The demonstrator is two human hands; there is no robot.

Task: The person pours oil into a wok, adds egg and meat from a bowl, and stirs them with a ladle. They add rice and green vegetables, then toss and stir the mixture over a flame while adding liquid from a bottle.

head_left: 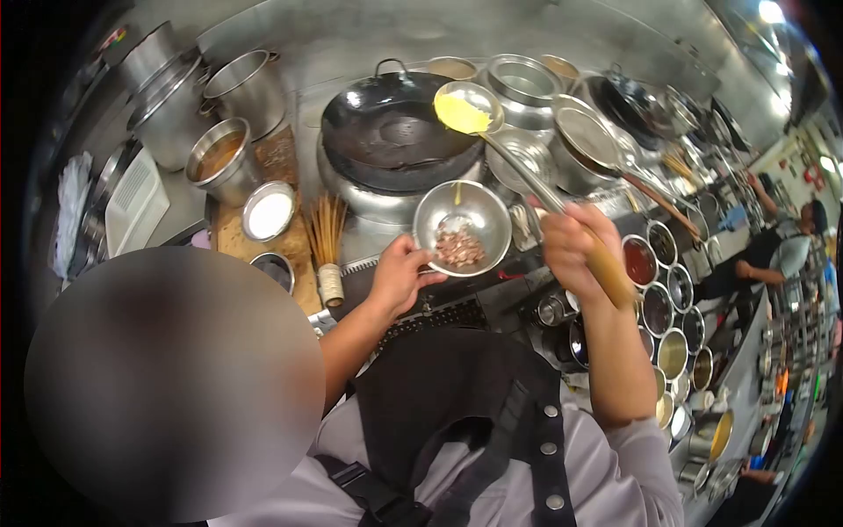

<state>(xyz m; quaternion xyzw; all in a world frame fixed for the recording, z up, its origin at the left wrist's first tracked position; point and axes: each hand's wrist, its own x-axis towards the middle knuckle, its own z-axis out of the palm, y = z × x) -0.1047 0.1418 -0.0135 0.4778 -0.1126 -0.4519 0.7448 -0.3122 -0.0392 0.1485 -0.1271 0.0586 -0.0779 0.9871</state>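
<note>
My left hand (406, 277) grips the rim of a steel mixing bowl (486, 212), tilted toward me in front of the stove. Small pinkish-brown chopped pieces (460, 246) lie at its bottom, with a yellow streak on its far wall. My right hand (572, 249), a little blurred, is closed around the wooden handle of a long ladle (531, 176). Its round head, above the right side of a black wok (382, 132), holds a bright yellow mass (460, 114). The wok sits on the burner beyond the bowl.
A bamboo wok brush (330, 263) stands left of the wok, near a pot of brown liquid (217, 156) and a bowl of white contents (269, 211). Strainers (587, 132) rest at right. Several sauce containers (657, 309) line the right side. Another person (781, 255) stands farther right.
</note>
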